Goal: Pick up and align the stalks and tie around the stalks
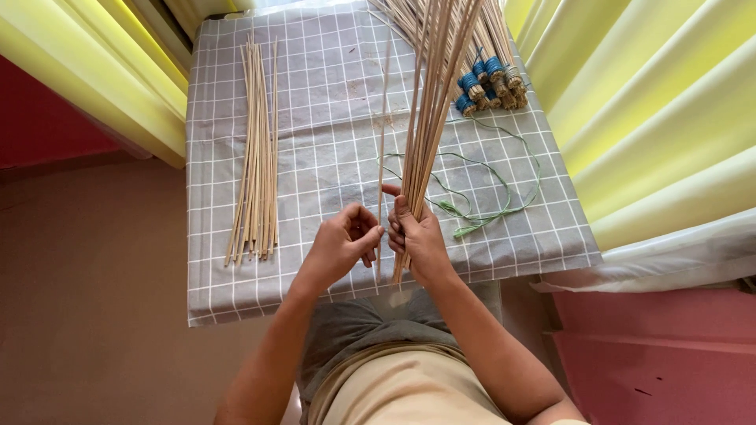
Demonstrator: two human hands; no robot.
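My right hand (pixel 417 236) grips a thick bunch of thin tan sticks (pixel 437 86) near its lower end; the bunch fans up and away over the table. My left hand (pixel 342 240) pinches a single thin stick (pixel 383 134) just left of the bunch, held almost upright. Both hands hover above the near edge of a grey checked tablecloth (pixel 331 102). A loose pile of the same sticks (pixel 256 157) lies flat on the cloth to the left of my hands.
Bundles of sticks bound with blue thread (pixel 488 83) lie at the cloth's far right. A green string (pixel 488 208) curls on the cloth right of my hands. Yellow curtains (pixel 654 102) hang on both sides. The floor is brown on the left, pink on the right.
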